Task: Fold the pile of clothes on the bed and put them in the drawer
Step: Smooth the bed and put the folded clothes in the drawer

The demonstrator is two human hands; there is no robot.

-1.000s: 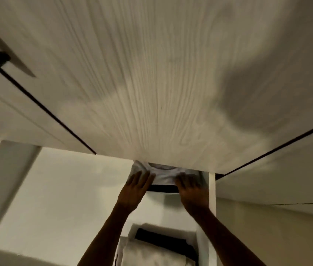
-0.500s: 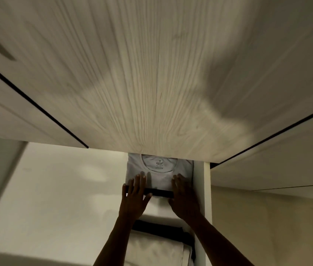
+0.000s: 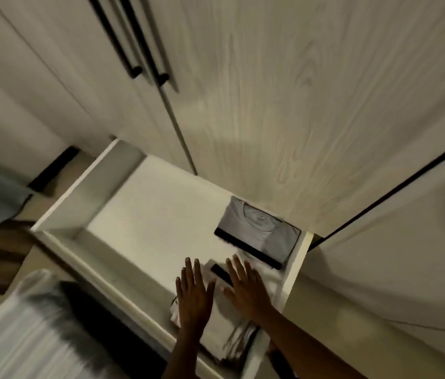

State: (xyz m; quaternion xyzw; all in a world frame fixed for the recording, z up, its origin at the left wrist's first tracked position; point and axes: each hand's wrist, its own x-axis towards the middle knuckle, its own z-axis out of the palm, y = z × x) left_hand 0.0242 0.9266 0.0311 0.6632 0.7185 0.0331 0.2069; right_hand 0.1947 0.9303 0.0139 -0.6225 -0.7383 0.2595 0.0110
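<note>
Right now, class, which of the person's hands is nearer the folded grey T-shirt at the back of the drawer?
Right. The right hand lies just in front of the grey T-shirt, fingers spread over another folded garment. The left hand is farther off, to its left.

We count two hands (image 3: 194, 294) – both with fingers spread – one open drawer (image 3: 60, 203), two folded garments (image 3: 259, 232) inside (the nearer one blurred), and two black door handles (image 3: 114, 42).

Left hand (image 3: 194, 294), right hand (image 3: 246, 288): fingers spread flat, palms down.
</note>
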